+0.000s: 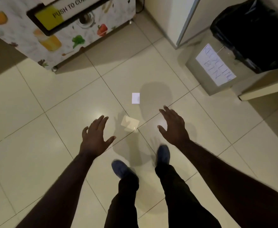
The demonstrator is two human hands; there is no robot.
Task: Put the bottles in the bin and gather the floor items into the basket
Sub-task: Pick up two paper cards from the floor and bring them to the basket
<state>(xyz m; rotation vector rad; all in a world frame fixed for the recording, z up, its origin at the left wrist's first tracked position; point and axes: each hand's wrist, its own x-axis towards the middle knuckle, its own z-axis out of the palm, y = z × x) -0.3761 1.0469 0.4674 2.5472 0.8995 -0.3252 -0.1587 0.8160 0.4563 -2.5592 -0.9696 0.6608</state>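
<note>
floor (36, 99): pale glossy tiles | white card (135, 98) | second card (130, 123) near it | bin (217, 74) far right

- Both arms reach out over the tiled floor (36, 99), left hand (95, 135) and right hand (173, 126) spread flat, fingers straight, holding nothing.
- Between the hands, a pale card (130, 123) lies on the tiles; a white card (135, 98) sits just beyond it.
- Blue shoes (121, 168) stand near, below the hands.
- Far right: the bin (205, 76) with a black liner (253, 33) and a handwritten paper label (215, 65).
- Far left: a vending machine (55, 38) printed with vegetables.
</note>
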